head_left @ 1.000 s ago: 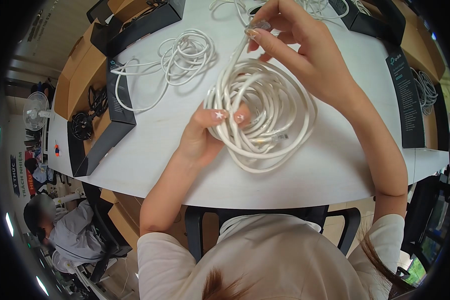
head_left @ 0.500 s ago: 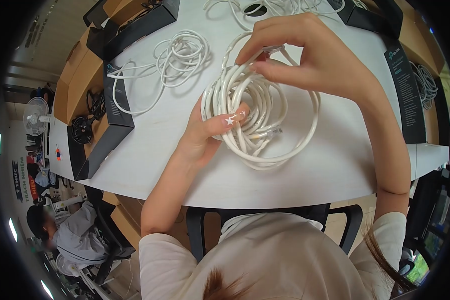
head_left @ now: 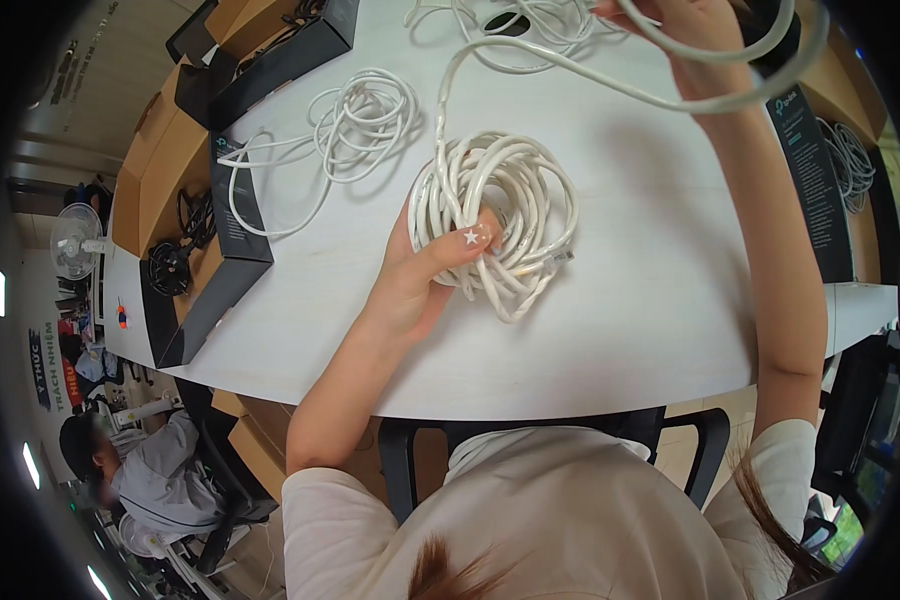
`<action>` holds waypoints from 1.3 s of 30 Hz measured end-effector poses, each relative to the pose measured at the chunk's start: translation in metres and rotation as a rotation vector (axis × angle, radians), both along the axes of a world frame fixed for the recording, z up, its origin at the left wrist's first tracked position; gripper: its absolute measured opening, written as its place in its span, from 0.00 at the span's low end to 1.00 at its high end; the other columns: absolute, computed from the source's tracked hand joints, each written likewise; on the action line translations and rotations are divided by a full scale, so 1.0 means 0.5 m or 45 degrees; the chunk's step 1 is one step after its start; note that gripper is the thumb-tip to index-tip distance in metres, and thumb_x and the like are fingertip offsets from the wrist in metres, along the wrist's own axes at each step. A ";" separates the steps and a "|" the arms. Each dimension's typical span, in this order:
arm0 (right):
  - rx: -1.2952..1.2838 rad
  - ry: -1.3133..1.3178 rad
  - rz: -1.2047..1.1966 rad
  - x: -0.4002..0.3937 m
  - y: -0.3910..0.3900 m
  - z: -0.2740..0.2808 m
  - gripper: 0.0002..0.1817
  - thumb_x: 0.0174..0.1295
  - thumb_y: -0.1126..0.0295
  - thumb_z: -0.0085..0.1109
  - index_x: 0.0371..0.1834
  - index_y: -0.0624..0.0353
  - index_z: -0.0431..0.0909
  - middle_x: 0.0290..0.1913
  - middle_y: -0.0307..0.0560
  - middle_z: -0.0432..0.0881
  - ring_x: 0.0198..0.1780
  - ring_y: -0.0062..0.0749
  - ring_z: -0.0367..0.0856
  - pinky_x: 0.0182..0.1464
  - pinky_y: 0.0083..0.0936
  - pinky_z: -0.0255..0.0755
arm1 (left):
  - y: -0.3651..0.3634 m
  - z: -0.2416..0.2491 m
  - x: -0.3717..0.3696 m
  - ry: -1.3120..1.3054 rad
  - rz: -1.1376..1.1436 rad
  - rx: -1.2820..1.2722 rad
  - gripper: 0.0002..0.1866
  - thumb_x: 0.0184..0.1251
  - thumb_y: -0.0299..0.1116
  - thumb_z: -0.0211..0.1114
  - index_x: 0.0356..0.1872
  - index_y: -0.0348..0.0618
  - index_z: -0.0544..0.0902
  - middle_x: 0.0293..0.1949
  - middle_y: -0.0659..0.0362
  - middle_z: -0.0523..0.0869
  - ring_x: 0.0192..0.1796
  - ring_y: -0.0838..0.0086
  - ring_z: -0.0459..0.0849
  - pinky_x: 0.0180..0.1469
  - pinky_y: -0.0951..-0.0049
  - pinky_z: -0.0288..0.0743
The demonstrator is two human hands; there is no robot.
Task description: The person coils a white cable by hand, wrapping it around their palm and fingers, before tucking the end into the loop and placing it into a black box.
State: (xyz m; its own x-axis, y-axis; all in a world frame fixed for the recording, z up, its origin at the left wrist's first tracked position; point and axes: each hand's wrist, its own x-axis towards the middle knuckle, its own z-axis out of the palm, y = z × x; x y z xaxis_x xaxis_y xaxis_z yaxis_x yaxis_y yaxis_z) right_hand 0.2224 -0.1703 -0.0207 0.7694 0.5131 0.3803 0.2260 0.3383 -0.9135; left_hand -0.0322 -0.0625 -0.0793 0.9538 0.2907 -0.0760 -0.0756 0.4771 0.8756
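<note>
Left hand (head_left: 420,275) pinching white cable coil (head_left: 495,215) mid-table (head_left: 620,340) to keep loops together; right hand (head_left: 695,25), far edge, fingers closed on free strand (head_left: 570,70), drawn taut.

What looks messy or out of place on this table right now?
Nothing looks damaged or spilled. The coiled white cable pinched by the left hand is uneven, one strand pulled up to the right hand. A second white cable lies loosely tangled on the table.

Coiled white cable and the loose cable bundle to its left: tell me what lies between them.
Head view: only bare white table between the coiled white cable and the loose cable bundle.
</note>
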 end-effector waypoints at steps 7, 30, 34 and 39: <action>0.002 0.014 -0.285 0.152 -0.109 0.017 0.09 0.64 0.64 0.56 0.40 0.56 0.78 0.31 0.33 0.79 0.32 0.18 0.79 0.38 0.16 0.74 | 0.039 -0.007 -0.012 -0.240 0.048 -0.320 0.18 0.60 0.32 0.57 0.48 0.32 0.70 0.31 0.61 0.76 0.45 0.69 0.79 0.61 0.61 0.67; -0.987 -0.689 -0.087 -0.047 -0.194 -0.014 0.10 0.66 0.70 0.49 0.36 0.69 0.76 0.26 0.43 0.78 0.28 0.23 0.72 0.34 0.22 0.66 | 0.151 0.199 -0.174 -0.964 1.556 0.035 0.18 0.64 0.32 0.58 0.53 0.38 0.73 0.51 0.59 0.78 0.53 0.76 0.77 0.60 0.68 0.73; -1.054 -0.361 0.174 -0.205 -0.197 -0.039 0.08 0.66 0.74 0.46 0.38 0.68 0.73 0.24 0.45 0.77 0.25 0.26 0.71 0.33 0.23 0.67 | 0.112 0.223 -0.161 -1.025 1.848 0.347 0.20 0.63 0.31 0.60 0.55 0.39 0.70 0.50 0.57 0.77 0.52 0.73 0.77 0.55 0.65 0.78; -0.996 -0.820 0.282 -0.348 -0.211 -0.078 0.07 0.64 0.72 0.50 0.39 0.66 0.74 0.23 0.52 0.76 0.24 0.39 0.74 0.30 0.28 0.66 | 0.109 0.248 -0.127 -1.166 2.256 1.201 0.38 0.60 0.20 0.61 0.64 0.42 0.46 0.51 0.45 0.71 0.50 0.63 0.78 0.52 0.64 0.81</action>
State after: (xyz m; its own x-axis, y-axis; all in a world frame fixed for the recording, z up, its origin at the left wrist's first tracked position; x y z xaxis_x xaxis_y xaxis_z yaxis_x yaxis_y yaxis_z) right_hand 0.0481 -0.2757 -0.0598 0.3969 0.8988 0.1862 0.7543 -0.2039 -0.6240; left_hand -0.0958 -0.0079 0.0446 -0.5745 0.3203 0.7532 -0.2339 -0.9461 0.2239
